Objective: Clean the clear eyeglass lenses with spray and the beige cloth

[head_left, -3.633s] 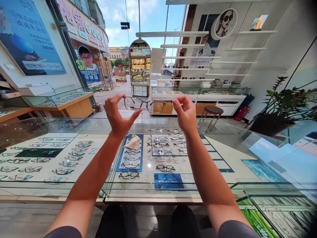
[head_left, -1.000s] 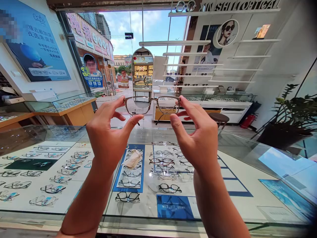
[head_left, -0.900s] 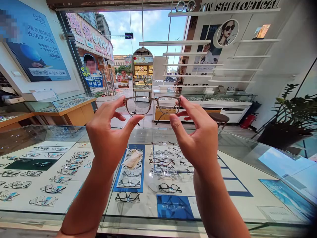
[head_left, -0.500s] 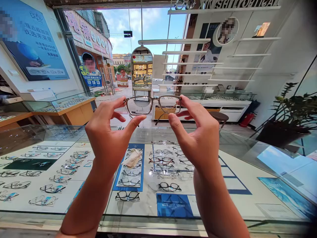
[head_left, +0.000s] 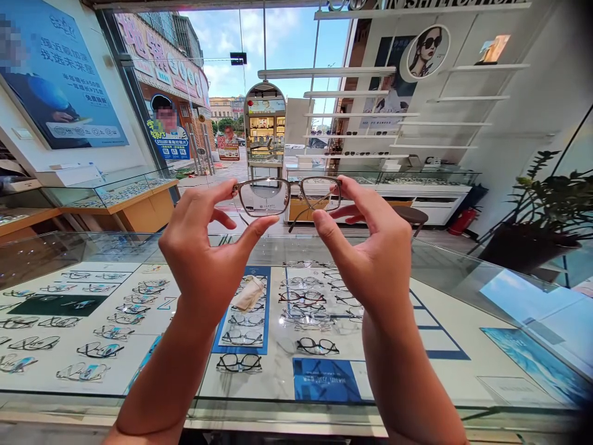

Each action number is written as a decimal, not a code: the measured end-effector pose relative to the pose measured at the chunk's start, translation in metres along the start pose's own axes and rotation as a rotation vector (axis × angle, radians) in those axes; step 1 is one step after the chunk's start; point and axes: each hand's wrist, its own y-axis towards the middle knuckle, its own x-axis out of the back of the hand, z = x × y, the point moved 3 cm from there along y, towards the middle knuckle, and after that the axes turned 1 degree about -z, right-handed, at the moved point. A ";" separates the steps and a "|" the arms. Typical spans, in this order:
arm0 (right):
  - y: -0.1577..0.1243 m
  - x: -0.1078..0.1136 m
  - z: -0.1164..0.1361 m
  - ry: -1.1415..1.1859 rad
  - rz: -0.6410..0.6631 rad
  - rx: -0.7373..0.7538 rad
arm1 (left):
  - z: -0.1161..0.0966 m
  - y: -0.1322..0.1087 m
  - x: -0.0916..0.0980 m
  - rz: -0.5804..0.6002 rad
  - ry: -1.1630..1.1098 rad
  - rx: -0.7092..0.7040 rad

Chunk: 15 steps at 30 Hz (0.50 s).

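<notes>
A pair of eyeglasses (head_left: 289, 183) with a thin dark frame and clear lenses is held up level above the glass counter. My left hand (head_left: 204, 241) grips its left end, index finger at the frame's upper corner and thumb under the lens. On the other end, my right hand (head_left: 365, 241) is closed in the same way, its thumb near the lower rim. The temples extend away from me, partly hidden by my fingers. Below, a crumpled beige cloth (head_left: 250, 293) lies over glasses on a blue-bordered display card (head_left: 267, 309).
The glass display counter (head_left: 152, 395) spans the foreground, with several rows of glasses, such as a black pair (head_left: 317, 346). Beyond it stand an arched mirror (head_left: 265, 93), a brown stool (head_left: 410, 215), a potted plant (head_left: 532, 241) and another glass showcase (head_left: 148, 210).
The glasses have turned slightly and shifted a little to the right between my hands. Both hands keep their hold. The background has shifted slightly with the head camera.
</notes>
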 end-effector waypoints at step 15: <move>0.002 -0.002 -0.001 0.040 0.030 -0.107 | -0.001 0.000 -0.001 -0.019 0.030 -0.059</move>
